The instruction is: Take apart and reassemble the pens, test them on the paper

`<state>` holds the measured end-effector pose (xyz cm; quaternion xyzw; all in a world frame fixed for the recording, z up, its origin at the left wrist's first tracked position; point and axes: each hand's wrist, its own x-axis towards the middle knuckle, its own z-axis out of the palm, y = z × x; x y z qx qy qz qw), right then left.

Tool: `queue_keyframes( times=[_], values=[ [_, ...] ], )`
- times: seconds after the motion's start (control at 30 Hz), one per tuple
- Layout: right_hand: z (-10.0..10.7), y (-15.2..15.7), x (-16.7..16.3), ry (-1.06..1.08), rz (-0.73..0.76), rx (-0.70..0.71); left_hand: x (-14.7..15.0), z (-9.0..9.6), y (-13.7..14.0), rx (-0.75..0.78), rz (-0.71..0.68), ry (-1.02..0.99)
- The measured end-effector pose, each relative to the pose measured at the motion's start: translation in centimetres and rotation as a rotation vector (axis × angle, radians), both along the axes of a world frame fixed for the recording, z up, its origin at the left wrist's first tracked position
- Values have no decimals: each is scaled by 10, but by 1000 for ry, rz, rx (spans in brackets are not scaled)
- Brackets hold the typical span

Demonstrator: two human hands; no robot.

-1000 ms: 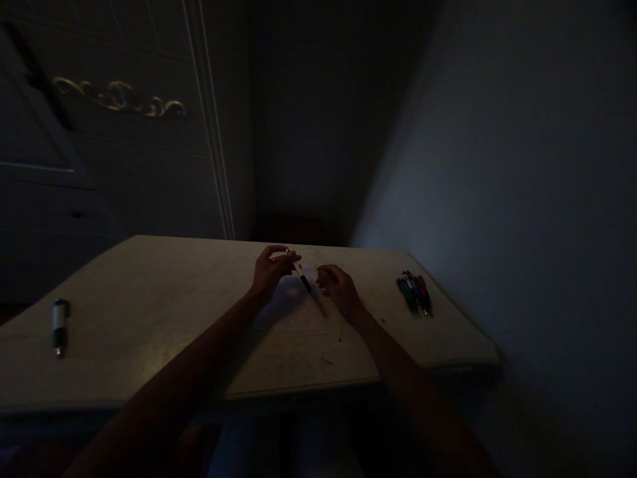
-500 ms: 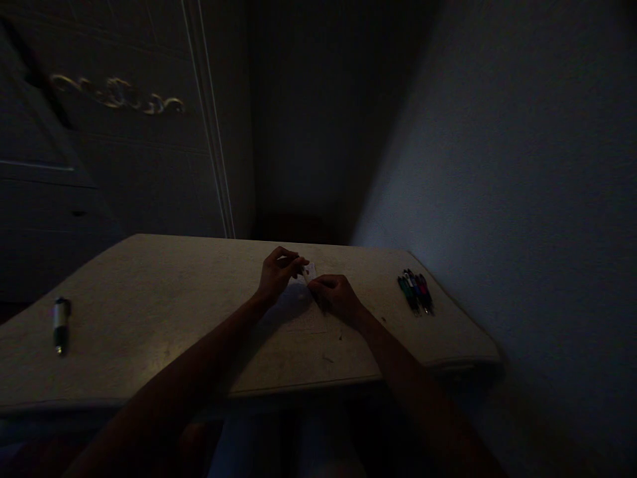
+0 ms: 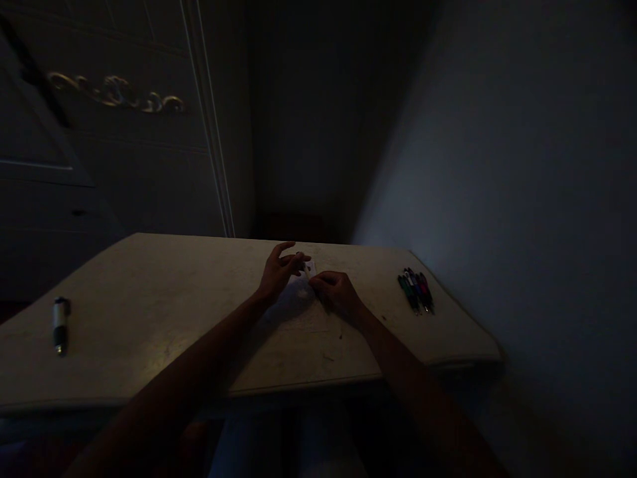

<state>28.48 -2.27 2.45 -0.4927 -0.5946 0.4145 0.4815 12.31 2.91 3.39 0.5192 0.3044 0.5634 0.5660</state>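
Note:
Over the middle of the table, a pen (image 3: 308, 271) with a pale barrel and a darker lower end slants between my two hands. My left hand (image 3: 279, 271) pinches its upper end with thumb and fingertips, one finger raised. Lower down, the fingers of my right hand (image 3: 339, 292) close around the barrel. Beneath them lies a pale sheet of paper (image 3: 303, 322), faint in the dim light and partly hidden. Fine detail at the fingertips is too dark to make out.
Several pens (image 3: 416, 291) in different colours lie side by side at the table's right. A thick white and dark pen (image 3: 60, 325) lies alone at far left. Small dark bits dot the pale table (image 3: 199, 279). A wall (image 3: 497, 166) rises along the right side.
My left hand's fingers have spread a little and one has lifted at the pen's upper end. The right hand keeps its hold, almost unmoved.

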Motion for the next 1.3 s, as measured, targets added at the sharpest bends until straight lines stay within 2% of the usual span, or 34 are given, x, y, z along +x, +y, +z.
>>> queue_keyframes(
  times=[0.1,0.17,0.27,0.4,0.5,0.57,0.7,0.87,1.0,1.17,1.3],
  values=[
    [-2,2,3,16,-38,21,-3,-6,8,-19,-4,17],
    [-3,5,7,27,-80,54,-8,-12,15,36,34,130],
    [-3,10,15,87,-134,71,-19,-23,26,265,118,455],
    [2,9,18,194,-177,113,-29,-32,31,523,59,920],
    [4,6,17,176,-174,118,-31,-32,30,609,36,1179],
    [3,5,17,141,-159,93,-32,-32,30,592,105,1286],
    [-4,4,15,91,-150,36,-34,-37,31,527,202,1321],
    [-12,5,13,54,-127,-37,-34,-41,31,543,189,1339],
    [-16,9,15,0,-120,8,-32,-42,31,531,179,1401],
    [-20,10,17,-161,-109,69,-32,-45,32,512,171,1379],
    [-19,7,15,-196,-134,71,-31,-46,32,518,193,1350]
  ],
)
